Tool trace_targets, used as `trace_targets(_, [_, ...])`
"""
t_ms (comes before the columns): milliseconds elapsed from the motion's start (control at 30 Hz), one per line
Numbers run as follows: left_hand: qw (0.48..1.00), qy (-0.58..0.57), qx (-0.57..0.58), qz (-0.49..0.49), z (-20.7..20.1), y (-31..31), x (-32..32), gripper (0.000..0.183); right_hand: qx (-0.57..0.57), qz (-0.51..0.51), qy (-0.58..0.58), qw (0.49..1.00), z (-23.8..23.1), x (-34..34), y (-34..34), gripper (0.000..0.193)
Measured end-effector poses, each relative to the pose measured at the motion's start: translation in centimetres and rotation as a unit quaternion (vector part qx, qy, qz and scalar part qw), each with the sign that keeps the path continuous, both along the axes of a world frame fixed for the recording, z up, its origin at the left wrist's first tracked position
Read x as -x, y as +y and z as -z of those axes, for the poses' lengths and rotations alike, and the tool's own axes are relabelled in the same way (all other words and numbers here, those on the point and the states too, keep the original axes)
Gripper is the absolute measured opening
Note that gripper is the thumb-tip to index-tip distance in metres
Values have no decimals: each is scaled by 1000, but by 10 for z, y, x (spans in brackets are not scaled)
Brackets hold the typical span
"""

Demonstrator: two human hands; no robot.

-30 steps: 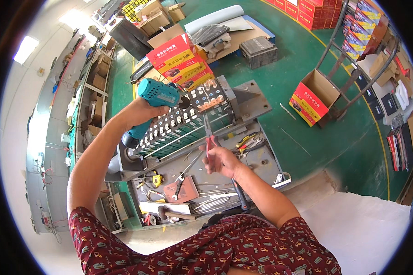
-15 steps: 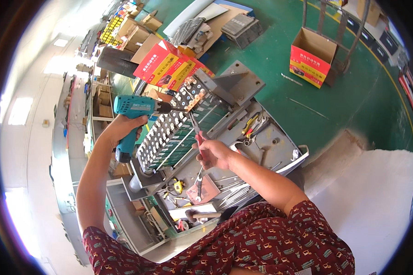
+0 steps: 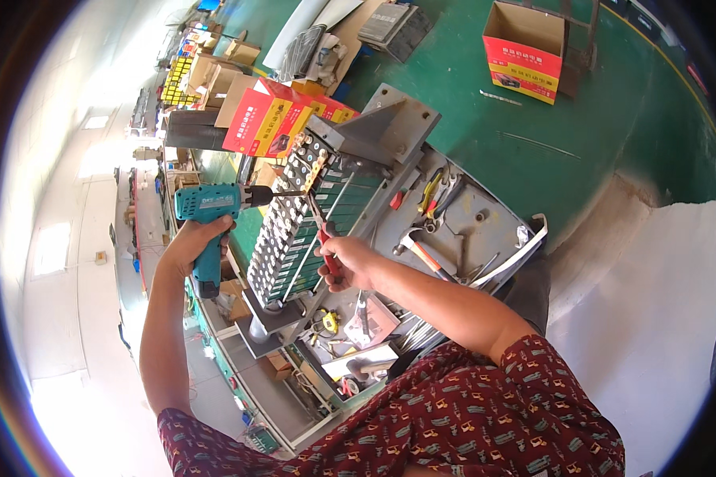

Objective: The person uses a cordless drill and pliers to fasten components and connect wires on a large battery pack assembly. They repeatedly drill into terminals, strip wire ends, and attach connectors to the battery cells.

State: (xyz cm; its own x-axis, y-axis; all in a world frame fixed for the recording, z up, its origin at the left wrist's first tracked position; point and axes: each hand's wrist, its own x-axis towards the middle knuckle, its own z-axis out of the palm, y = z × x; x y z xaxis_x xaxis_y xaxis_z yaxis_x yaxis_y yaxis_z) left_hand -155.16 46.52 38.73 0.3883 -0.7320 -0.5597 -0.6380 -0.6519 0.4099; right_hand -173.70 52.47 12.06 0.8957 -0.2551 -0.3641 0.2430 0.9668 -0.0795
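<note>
My left hand [image 3: 189, 245] is wrapped round the grip of a teal cordless drill [image 3: 208, 203]. Its long bit points right, with the tip at the upper part of a long block of cells [image 3: 282, 238] studded with rows of pale terminals. Copper-coloured pieces [image 3: 313, 172] sit along the block's far end. In my right hand [image 3: 353, 261] is a pair of red-handled pliers [image 3: 327, 248], its jaws reaching up to the block's edge close to the bit tip. Whether the jaws grip anything is too small to tell. A grey metal frame [image 3: 394, 127] holds the block at both ends.
Right of the block, a grey bench top [image 3: 461, 208] carries a hammer [image 3: 426, 256] and several hand tools. A yellow tape measure [image 3: 328, 321] lies nearer me. Red-and-yellow cartons [image 3: 266, 119] stand behind the block; another open carton [image 3: 523, 56] is on the green floor.
The whole view has shifted, the bench sitting slightly lower in it. The drill looks more level, its bit still by the block's upper end. Both hands keep their tools.
</note>
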Motion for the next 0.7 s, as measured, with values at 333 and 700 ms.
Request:
trace_targets(333, [1000, 1, 10, 18, -1, -1, 5, 35, -5, 14, -10, 1000, 2, -12, -1, 24])
trace_targets(700, [1000, -11, -9, 8, -4, -7, 3, 41, 12, 30, 6, 999, -1, -9, -1, 19])
